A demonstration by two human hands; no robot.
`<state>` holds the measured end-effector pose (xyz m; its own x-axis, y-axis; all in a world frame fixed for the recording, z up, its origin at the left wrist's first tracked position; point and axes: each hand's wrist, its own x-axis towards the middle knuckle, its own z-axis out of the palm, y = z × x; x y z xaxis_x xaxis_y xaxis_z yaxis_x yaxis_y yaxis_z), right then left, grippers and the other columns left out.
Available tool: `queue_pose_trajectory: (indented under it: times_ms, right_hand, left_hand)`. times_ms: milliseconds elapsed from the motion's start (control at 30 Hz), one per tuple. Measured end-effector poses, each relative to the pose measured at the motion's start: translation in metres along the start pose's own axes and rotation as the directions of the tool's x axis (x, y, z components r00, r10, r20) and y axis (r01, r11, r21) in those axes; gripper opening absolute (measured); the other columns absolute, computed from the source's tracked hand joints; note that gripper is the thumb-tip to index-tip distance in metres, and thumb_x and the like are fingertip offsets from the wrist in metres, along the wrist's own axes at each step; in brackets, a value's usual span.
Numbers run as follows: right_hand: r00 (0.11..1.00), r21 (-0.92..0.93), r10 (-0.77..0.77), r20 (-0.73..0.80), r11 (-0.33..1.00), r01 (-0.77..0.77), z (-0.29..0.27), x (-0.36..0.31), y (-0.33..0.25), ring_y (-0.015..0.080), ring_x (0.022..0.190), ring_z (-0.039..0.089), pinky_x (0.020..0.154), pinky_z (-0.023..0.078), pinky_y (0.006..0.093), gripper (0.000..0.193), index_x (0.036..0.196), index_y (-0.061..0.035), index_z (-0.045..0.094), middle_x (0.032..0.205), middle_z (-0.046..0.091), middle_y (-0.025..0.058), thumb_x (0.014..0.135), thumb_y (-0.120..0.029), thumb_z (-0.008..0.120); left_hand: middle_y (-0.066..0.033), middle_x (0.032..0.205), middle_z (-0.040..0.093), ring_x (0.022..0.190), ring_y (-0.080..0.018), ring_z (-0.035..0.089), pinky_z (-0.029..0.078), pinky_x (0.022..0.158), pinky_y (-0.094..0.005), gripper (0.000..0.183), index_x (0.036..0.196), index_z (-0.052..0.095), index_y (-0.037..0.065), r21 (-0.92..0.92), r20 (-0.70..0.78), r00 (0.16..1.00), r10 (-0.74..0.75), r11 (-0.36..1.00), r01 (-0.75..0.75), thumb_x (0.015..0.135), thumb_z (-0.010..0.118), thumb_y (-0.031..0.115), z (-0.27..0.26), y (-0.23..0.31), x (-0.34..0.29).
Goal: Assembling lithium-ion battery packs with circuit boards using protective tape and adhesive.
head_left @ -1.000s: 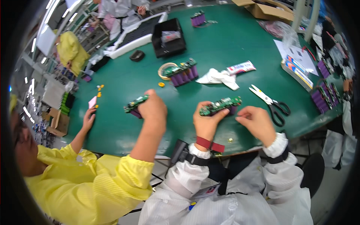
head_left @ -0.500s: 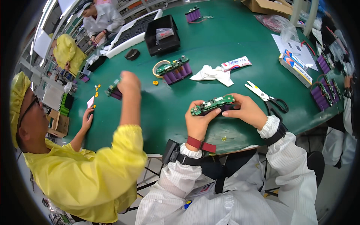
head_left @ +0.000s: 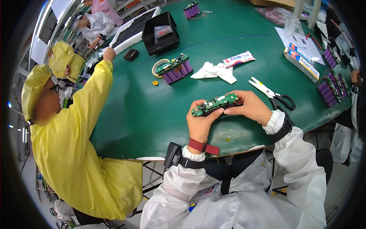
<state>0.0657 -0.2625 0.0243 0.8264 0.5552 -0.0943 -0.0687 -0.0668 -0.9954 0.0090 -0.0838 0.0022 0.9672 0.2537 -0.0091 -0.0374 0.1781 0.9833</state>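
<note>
A battery pack with a green circuit board [head_left: 215, 103] on top is held level above the near part of the table. My left hand [head_left: 199, 125] grips its left end, the thumb along the near side. On the right end, my right hand [head_left: 252, 108] is closed, its thumb close to the left one. The fingers behind the pack are mostly hidden. Scissors with black handles [head_left: 283, 100] lie right of my right hand. Beyond the pack are a crumpled white cloth [head_left: 213, 72] and a white tube [head_left: 239, 59]. Another purple-celled battery pack [head_left: 173, 69] leans by a tape roll [head_left: 154, 68].
A co-worker in yellow [head_left: 72, 129] sits at my left, one arm stretched over the table. Farther back are a black bin [head_left: 162, 47] and another battery pack [head_left: 191, 10]. A small box [head_left: 303, 65] and more packs [head_left: 329, 91] stand on the right. A yellow cap [head_left: 155, 83] lies left.
The co-worker in yellow has leaned away and reached to the far left; the pack at that hand is no longer visible. My hands keep holding the battery pack, tilted slightly differently.
</note>
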Motion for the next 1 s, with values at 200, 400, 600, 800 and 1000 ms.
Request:
queue_pose_trajectory:
  times_ms: [200,400,600,800,1000]
  right_hand:
    - [0.999,0.043,0.032,-0.041,0.999,-0.03,0.003,0.003,0.003,0.0093,0.088,0.06,0.081,0.048,0.0247,0.037,0.11,0.0022,0.062,0.097,0.067,0.0046,0.077,-0.009,0.076]
    - [0.999,-0.01,0.018,-0.044,1.0,-0.019,0.003,0.006,0.002,0.0087,0.085,0.06,0.079,0.048,0.0239,0.033,0.107,0.0031,0.063,0.094,0.067,0.0046,0.078,-0.007,0.075]
    - [0.997,-0.021,-0.038,-0.072,0.999,0.037,0.001,0.006,0.011,0.0079,0.08,0.059,0.074,0.048,0.0238,0.029,0.103,0.0034,0.063,0.088,0.066,0.0039,0.078,-0.008,0.074]
    - [0.989,-0.137,-0.08,-0.122,0.989,0.063,0.003,0.01,0.009,0.008,0.073,0.055,0.069,0.046,0.0253,0.025,0.096,0.0025,0.066,0.079,0.065,0.0037,0.076,-0.009,0.075]
    - [0.985,-0.12,-0.108,-0.137,0.989,0.092,0.001,0.009,0.017,0.0083,0.071,0.054,0.066,0.045,0.0255,0.026,0.097,0.0018,0.066,0.08,0.065,0.0038,0.075,-0.01,0.075]
  left_hand:
    - [-0.005,0.093,0.064,0.083,-0.0117,0.062,0.052,0.075,-0.0252,0.042,0.102,0.054,0.001,-0.019,0.007,1.0,0.005,1.0,-0.005,0.07,0.082,0.002,0.001,0.0,0.001]
    - [-0.0053,0.092,0.064,0.083,-0.0118,0.062,0.052,0.075,-0.025,0.041,0.101,0.054,0.001,0.008,-0.014,1.0,0.021,1.0,-0.021,0.071,0.081,0.002,0.001,-0.002,0.002]
    - [-0.0047,0.089,0.065,0.08,-0.0102,0.062,0.053,0.071,-0.0239,0.041,0.098,0.053,0.0,0.009,-0.023,0.999,0.04,0.999,-0.04,0.07,0.082,0.002,0.005,-0.005,0.005]
    - [-0.0058,0.089,0.065,0.078,-0.0105,0.063,0.053,0.07,-0.0239,0.041,0.097,0.053,0.0,0.036,-0.026,0.999,0.046,0.998,-0.045,0.07,0.083,0.003,0.005,0.002,0.008]
    - [-0.0056,0.088,0.065,0.077,-0.0102,0.063,0.053,0.068,-0.0234,0.042,0.097,0.052,0.001,0.059,-0.022,0.999,0.045,0.997,-0.044,0.069,0.083,0.003,0.006,-0.002,0.01]
